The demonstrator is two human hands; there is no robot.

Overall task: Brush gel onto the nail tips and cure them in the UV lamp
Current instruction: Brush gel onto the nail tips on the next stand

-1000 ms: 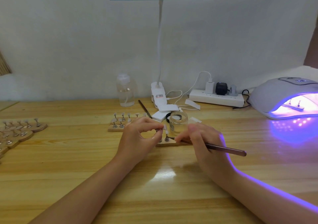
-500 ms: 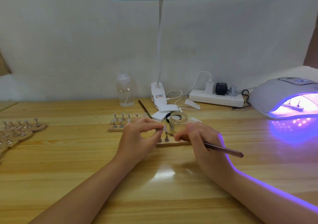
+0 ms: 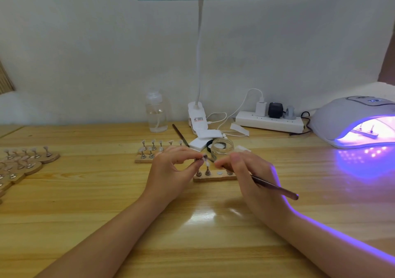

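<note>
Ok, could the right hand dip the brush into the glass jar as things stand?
Probably yes. The glass jar stands open, its lid off, just behind the right hand, which grips the brush. Nothing lies between them; the left hand is off to the side.

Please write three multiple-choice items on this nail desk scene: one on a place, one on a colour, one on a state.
1. Where does the UV lamp stand?
A. at the desk's far right
B. at the desk's far left
C. between the two hands

2. What colour is the glow from the UV lamp?
A. green
B. purple
C. red

3. What is the right hand doing?
A. resting flat and holding nothing
B. gripping the glass jar
C. holding the brush

Answers: 1 A, it sits at the right edge, beside the power strip. 2 B, violet light spills over the desk. 3 C, the handle sticks out behind its curled fingers, while the glass jar stands untouched beyond.
</note>
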